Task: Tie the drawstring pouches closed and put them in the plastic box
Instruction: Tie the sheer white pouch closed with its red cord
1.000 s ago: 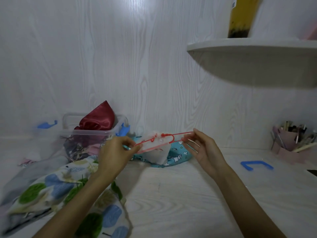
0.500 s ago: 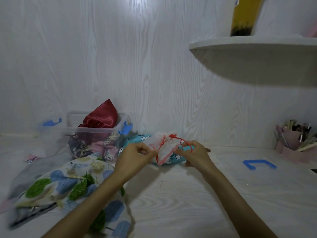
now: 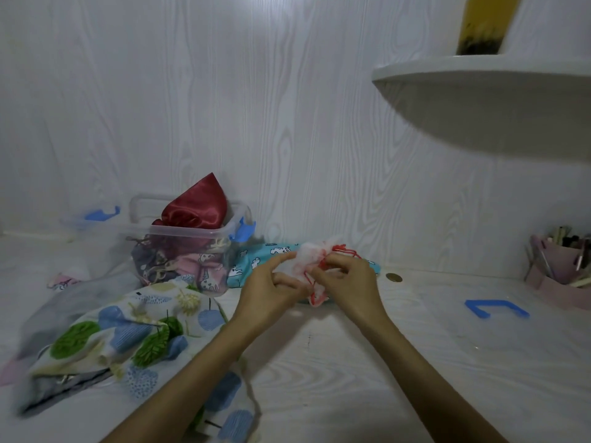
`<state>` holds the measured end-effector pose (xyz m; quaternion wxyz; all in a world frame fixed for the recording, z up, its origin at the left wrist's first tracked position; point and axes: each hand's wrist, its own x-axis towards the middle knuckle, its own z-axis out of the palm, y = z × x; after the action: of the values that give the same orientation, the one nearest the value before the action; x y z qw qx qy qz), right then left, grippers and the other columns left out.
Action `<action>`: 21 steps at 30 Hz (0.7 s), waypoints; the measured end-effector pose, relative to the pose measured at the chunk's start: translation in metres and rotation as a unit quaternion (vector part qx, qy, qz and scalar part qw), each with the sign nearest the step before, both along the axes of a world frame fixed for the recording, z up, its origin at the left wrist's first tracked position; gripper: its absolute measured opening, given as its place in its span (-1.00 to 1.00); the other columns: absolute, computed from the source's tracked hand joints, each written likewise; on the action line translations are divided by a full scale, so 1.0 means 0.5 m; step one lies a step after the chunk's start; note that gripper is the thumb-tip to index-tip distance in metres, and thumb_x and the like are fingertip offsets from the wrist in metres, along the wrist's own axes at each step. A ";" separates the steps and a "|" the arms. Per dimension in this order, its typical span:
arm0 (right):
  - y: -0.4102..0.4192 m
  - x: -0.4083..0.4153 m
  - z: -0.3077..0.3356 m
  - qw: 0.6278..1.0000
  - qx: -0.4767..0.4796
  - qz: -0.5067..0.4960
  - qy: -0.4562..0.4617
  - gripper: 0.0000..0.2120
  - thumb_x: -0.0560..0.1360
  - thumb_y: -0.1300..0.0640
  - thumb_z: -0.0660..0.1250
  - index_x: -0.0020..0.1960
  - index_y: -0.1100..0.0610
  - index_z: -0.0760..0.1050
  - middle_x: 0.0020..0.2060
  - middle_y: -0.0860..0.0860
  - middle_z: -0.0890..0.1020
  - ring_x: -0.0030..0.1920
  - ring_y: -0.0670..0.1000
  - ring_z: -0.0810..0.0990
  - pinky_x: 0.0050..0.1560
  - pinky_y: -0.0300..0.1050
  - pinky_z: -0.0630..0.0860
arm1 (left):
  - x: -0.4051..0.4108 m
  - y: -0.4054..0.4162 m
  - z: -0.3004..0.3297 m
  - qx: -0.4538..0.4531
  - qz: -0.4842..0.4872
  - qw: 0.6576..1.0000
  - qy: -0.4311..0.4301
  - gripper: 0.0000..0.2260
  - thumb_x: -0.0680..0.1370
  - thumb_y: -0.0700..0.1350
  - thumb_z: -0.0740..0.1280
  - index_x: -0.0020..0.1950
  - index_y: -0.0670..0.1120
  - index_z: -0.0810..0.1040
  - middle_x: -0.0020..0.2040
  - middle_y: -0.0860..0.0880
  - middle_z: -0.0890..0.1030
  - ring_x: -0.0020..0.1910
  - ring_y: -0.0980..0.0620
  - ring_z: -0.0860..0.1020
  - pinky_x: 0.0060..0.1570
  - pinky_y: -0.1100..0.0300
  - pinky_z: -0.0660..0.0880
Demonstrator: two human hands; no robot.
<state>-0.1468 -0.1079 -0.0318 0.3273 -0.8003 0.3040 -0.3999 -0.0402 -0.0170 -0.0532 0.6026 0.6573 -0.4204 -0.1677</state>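
A small sheer white pouch (image 3: pixel 307 258) with a red drawstring (image 3: pixel 342 251) is held just above the table at centre. My left hand (image 3: pixel 271 289) grips its left side and my right hand (image 3: pixel 347 284) pinches the red cord against it. The clear plastic box (image 3: pixel 192 235) with blue clips stands at the back left, holding a dark red satin pouch (image 3: pixel 195 207) and several patterned pouches. A turquoise animal-print pouch (image 3: pixel 256 265) lies behind my hands. A leaf-print pouch (image 3: pixel 128 334) lies at the front left.
The box lid with a blue clip (image 3: pixel 495 309) lies at the right. A pink holder of pens (image 3: pixel 559 276) stands at the far right, a coin (image 3: pixel 393 277) near the wall. A white shelf (image 3: pixel 479 78) juts out above right.
My hands have come together from holding the red cord stretched wide apart. The pouch is now bunched between them and sits lower and further right.
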 end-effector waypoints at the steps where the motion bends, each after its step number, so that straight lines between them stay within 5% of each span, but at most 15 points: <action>1: -0.001 0.004 0.002 0.999 0.041 0.013 -0.032 -0.90 0.44 0.14 0.42 -0.07 0.14 0.66 -0.28 -0.07 0.67 -0.20 -0.08 0.66 -0.04 -0.11 0.61 | 0.002 0.000 0.003 0.002 -0.010 1.000 0.003 -0.53 0.42 -0.21 0.46 0.30 0.01 0.47 -0.28 -0.03 0.70 -0.17 0.06 0.67 -0.02 0.04 0.61; 5: 0.004 0.004 0.004 0.980 0.159 0.108 -0.049 -0.93 0.49 0.18 0.36 -0.12 0.07 0.63 -0.30 -0.12 0.66 -0.35 -0.25 0.63 -0.27 -0.44 0.53 | 0.035 0.006 0.012 0.031 0.034 0.994 -0.095 -0.79 0.49 -0.13 0.40 0.13 -0.05 0.63 -0.22 0.05 0.67 -0.22 0.09 0.66 -0.16 0.09 0.63; 8: -0.004 -0.001 0.010 0.968 0.214 0.128 -0.034 -0.93 0.49 0.18 0.36 -0.07 0.12 0.61 -0.18 -0.03 0.70 -0.22 -0.15 0.67 -0.10 -0.32 0.60 | 0.048 0.011 0.022 0.047 0.027 0.980 -0.192 -0.85 0.52 -0.07 0.36 0.05 -0.01 0.66 -0.20 0.13 0.67 -0.23 0.22 0.63 -0.20 0.15 0.62; 13: -0.020 -0.017 0.010 0.920 0.322 0.187 -0.124 -0.70 0.46 0.14 0.35 0.14 0.25 0.56 -0.02 0.13 0.69 -0.03 -0.03 0.68 -0.04 -0.25 0.61 | 0.047 0.019 0.052 0.032 -0.027 0.989 -0.145 -0.85 0.57 -0.09 0.28 0.01 -0.01 0.65 -0.24 0.07 0.66 -0.25 0.11 0.64 -0.39 0.27 0.53; 18: -0.017 -0.027 0.020 0.872 0.385 0.277 -0.120 -0.72 0.38 0.12 0.35 0.02 0.26 0.60 -0.13 0.14 0.70 -0.16 -0.03 0.67 -0.14 -0.25 0.61 | 0.046 0.017 0.064 0.031 -0.027 0.989 -0.145 -0.86 0.58 -0.10 0.27 -0.08 0.04 0.62 -0.24 0.05 0.64 -0.33 0.18 0.61 -0.41 0.29 0.50; 21: -0.014 -0.032 0.025 0.861 0.399 0.296 -0.110 -0.77 0.38 0.14 0.34 -0.03 0.24 0.62 -0.21 0.10 0.70 -0.20 -0.03 0.68 -0.17 -0.24 0.62 | 0.043 0.015 0.062 -0.005 -0.013 0.995 -0.099 -0.86 0.59 -0.12 0.25 -0.03 0.08 0.57 -0.22 0.03 0.66 -0.27 0.12 0.65 -0.28 0.13 0.61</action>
<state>-0.1628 -0.1150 -0.0192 0.7528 -0.6045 0.1479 -0.2144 -0.0188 -0.0095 -0.0223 0.5589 0.6623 -0.4874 -0.1070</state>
